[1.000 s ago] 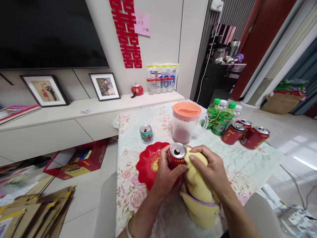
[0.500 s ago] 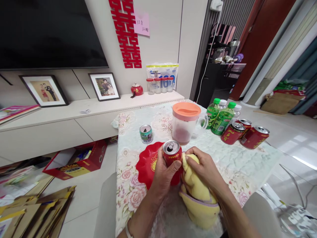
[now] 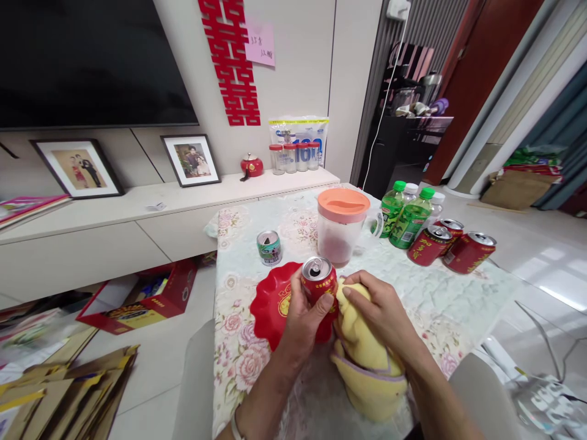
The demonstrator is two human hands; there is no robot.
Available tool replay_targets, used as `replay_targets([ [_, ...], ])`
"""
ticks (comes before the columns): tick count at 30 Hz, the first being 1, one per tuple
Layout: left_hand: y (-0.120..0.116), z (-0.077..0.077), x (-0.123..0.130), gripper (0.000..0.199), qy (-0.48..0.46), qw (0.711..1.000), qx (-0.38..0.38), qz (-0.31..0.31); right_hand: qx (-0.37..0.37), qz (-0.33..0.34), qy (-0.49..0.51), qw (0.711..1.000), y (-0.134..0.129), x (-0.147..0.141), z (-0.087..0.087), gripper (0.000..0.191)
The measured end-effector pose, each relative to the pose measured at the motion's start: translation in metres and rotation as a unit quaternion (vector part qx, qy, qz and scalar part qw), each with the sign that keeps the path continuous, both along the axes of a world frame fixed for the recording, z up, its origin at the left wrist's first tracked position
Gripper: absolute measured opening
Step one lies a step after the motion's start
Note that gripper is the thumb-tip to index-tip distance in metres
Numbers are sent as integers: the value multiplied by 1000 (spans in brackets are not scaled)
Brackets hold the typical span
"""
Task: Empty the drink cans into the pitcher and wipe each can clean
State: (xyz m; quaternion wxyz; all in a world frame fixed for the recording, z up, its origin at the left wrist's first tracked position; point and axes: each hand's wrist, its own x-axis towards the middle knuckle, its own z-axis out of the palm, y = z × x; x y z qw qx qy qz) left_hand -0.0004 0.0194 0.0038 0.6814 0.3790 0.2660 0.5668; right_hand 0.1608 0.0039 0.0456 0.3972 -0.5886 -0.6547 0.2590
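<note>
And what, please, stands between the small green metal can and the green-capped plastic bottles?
The head view shows a translucent orange-lidded plastic pitcher there.

The camera looks out from the person's head, above the near edge of the surface (image 3: 458, 293), facing forward and tilted down. It is close to the left hand (image 3: 300, 324) and right hand (image 3: 380, 302), which sit low and around the middle, with the forearms (image 3: 261, 391) entering from the near edge. The view is wide: it takes in the whole width of the surface, the cabinet (image 3: 178, 229) and wall (image 3: 302, 67) beyond, the screen (image 3: 87, 61) at far left, and floor (image 3: 156, 342) on either side.
</note>
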Motion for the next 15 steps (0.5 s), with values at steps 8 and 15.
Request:
replay_targets([
  [8, 1, 0, 0, 73, 38, 998, 53, -10, 124, -58, 115, 984, -14, -6, 6, 12],
  [15, 2, -2, 0, 74, 51, 996, 70, 10, 132, -26, 41, 990, -11, -5, 7, 10],
])
